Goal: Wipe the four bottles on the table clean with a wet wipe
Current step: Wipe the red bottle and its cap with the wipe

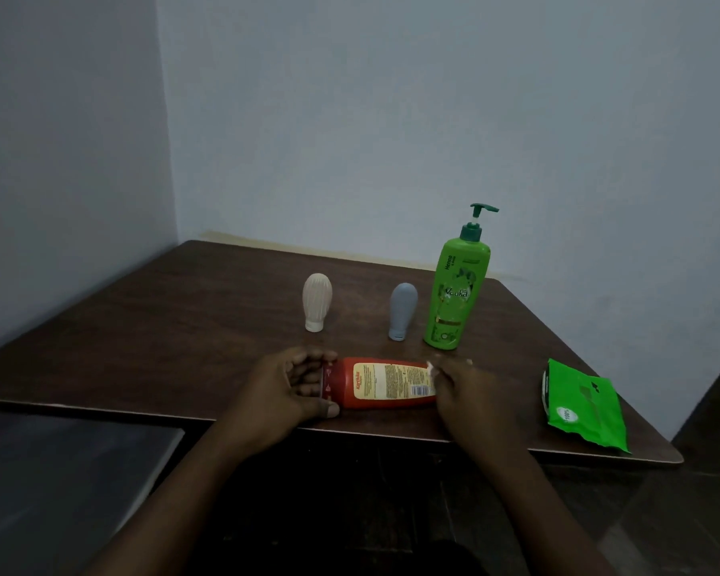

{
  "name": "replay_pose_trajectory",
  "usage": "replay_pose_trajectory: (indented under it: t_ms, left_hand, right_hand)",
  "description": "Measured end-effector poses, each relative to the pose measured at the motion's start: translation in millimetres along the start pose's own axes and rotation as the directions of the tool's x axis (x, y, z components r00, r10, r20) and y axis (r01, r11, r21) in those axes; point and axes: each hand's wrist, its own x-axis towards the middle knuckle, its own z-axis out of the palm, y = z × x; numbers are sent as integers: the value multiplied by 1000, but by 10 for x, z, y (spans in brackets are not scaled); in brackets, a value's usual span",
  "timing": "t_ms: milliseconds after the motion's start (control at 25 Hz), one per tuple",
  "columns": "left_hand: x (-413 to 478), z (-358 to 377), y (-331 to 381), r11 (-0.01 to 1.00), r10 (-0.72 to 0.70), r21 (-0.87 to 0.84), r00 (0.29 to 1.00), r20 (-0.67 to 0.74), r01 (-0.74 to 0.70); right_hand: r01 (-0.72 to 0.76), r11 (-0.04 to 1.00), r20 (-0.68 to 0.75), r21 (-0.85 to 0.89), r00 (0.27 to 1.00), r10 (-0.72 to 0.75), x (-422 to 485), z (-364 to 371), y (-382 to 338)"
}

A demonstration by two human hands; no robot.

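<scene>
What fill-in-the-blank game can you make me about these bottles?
The red bottle lies on its ____.
The left hand grips its ____ end.
The pump bottle is coloured ____.
The wipe pack lies at the table's ____ side.
Missing: side, cap, green, right.

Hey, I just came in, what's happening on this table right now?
A person is wiping the red bottle, which lies on its side near the front edge of the table. The left grip holds its cap end, while the right grip holds a small white wet wipe at the other end. The beige bottle, grey bottle and green pump bottle stand upright behind, untouched. A green wipe pack lies to the right.
</scene>
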Motion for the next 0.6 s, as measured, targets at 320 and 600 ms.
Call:
replay_pose_trajectory:
  t_ms: [320,600]
  left_hand:
    - [-25,-13,-27,1000,4,12,999,-39,-4]
    - [16,-3,-24,998,-10,68,1000,-25,12]
  right_hand:
    - [170,985,14,-6,985,-170,-76,432,-619]
    - [339,941,55,12,939,-340,-51,418,-559]
